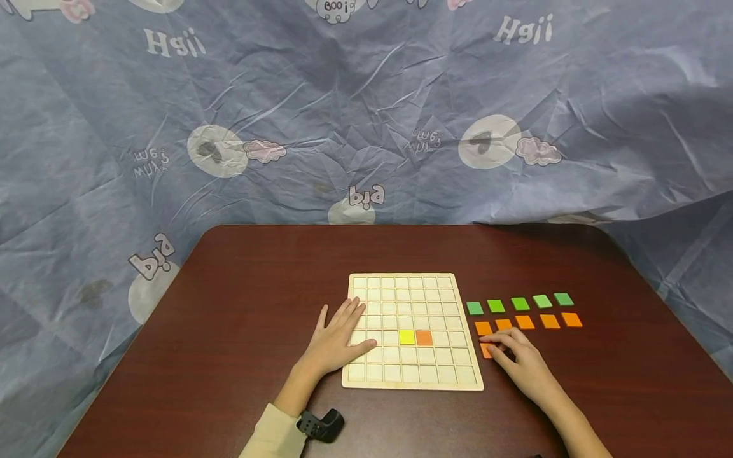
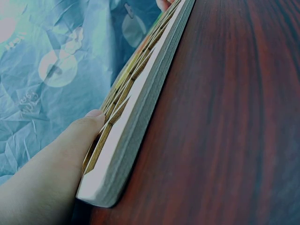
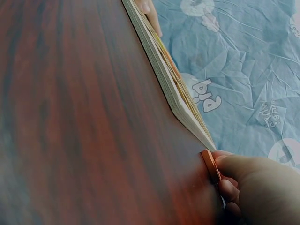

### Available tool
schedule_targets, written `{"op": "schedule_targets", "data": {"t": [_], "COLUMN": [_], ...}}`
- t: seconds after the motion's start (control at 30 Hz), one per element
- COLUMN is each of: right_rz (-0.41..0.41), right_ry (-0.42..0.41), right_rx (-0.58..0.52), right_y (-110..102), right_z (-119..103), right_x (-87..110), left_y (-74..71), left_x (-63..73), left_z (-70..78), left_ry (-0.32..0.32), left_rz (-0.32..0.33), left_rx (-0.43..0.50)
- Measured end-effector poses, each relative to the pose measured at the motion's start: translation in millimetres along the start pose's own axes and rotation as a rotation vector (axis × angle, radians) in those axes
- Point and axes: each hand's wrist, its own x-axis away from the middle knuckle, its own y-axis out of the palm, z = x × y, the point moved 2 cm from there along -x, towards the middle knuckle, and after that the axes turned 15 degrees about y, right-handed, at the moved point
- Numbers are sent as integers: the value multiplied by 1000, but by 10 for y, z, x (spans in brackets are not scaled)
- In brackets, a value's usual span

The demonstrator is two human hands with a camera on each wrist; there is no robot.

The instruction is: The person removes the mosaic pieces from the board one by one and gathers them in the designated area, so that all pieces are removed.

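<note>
A pale wooden grid board [image 1: 366,373] lies flat on the table, with a yellow tile [image 1: 406,337] and an orange-red tile [image 1: 424,338] side by side in its cells. My left hand [image 1: 334,340] rests spread over the board's left edge; in the left wrist view the thumb [image 2: 93,119] touches the board's rim. Just off the board's right side, my right hand [image 1: 521,366] pinches a small orange tile [image 3: 211,166] between thumb and fingers, low at the table. The fingers partly cover that tile in the head view.
Right of the board, a row of several green tiles [image 1: 520,304] lies behind a row of several orange tiles [image 1: 524,322]. The dark wooden table [image 1: 258,286] ends at a blue patterned cloth [image 1: 321,114]. A black band [image 1: 322,425] is on my left wrist.
</note>
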Motion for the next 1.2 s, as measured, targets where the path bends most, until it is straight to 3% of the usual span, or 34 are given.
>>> {"op": "schedule_targets", "data": {"t": [0.27,0.47,0.67,0.97,1.2], "right_rz": [44,77,76,67,-13], "right_ry": [27,36,53,-40,-8], "right_rx": [-29,-22,-48,-74,-102], "right_y": [-23,-49,-50,89,301], "right_z": [-10,-83,-327,-743,-928], "right_x": [6,13,56,120,14], "left_y": [0,-17,-26,-7,3], "left_x": [11,16,22,9,4], "left_z": [10,14,7,-1,-4], "left_ry": [16,3,-2,1,-4], "left_rz": [26,8,5,1,2], "left_rx": [21,17,18,19,16]}}
